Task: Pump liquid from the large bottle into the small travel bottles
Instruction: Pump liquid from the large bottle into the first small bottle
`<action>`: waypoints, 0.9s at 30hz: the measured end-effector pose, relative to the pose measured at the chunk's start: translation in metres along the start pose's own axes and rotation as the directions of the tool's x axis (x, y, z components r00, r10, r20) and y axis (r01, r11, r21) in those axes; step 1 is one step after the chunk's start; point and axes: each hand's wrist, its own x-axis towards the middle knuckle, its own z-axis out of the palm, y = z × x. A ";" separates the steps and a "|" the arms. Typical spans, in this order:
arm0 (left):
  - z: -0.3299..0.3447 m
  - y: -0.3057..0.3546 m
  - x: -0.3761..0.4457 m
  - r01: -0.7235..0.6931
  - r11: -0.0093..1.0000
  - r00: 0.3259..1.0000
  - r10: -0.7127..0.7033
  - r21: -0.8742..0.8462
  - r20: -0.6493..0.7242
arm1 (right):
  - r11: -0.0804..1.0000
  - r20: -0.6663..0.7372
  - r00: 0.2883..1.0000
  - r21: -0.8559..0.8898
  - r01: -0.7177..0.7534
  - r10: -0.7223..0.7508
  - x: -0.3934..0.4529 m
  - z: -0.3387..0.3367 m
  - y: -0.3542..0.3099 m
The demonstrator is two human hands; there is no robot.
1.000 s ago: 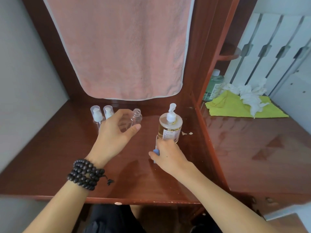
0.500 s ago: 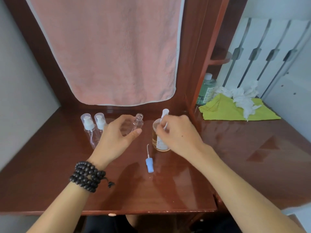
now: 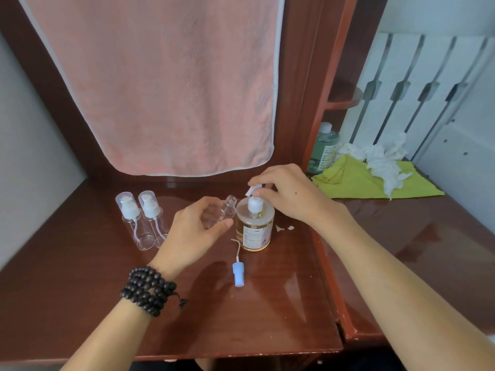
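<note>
The large bottle (image 3: 255, 228) of amber liquid stands mid-desk, its white pump head (image 3: 253, 191) at the top. My right hand (image 3: 290, 194) curls over the pump head, fingers and thumb round it. My left hand (image 3: 197, 231) grips a small clear travel bottle (image 3: 226, 210), uncapped and tilted, its open neck right beside the large bottle's shoulder. That bottle's blue pump cap (image 3: 237, 271) with its thin tube lies flat on the desk in front. Two capped travel bottles (image 3: 142, 220) stand upright side by side at the left.
A pink towel (image 3: 166, 84) hangs behind the wooden desk (image 3: 80, 303). A raised wooden divider (image 3: 329, 285) separates the right surface, which bears a green bottle (image 3: 322, 148), a yellow-green cloth (image 3: 359, 180) and crumpled white tissues (image 3: 383, 162). White scraps (image 3: 284, 227) lie by the large bottle.
My right hand let go of the blue cap on the desk, rose to the large bottle's pump head and now curls over it. My left hand brought the open small bottle closer.
</note>
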 end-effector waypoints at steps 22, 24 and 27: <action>0.006 0.012 0.037 -0.234 0.956 0.969 0.245 0.177 -0.040 | 0.744 0.199 0.753 0.134 -0.655 0.627 0.054 0.031 -0.019; 0.008 0.010 0.039 -0.246 0.945 0.966 0.258 0.216 -0.030 | 0.722 0.259 0.718 0.096 -0.685 0.647 0.056 0.041 -0.014; 0.014 0.006 0.044 -0.276 0.924 0.959 0.285 0.265 0.005 | 0.674 0.262 0.679 0.124 -0.728 0.686 0.052 0.047 -0.011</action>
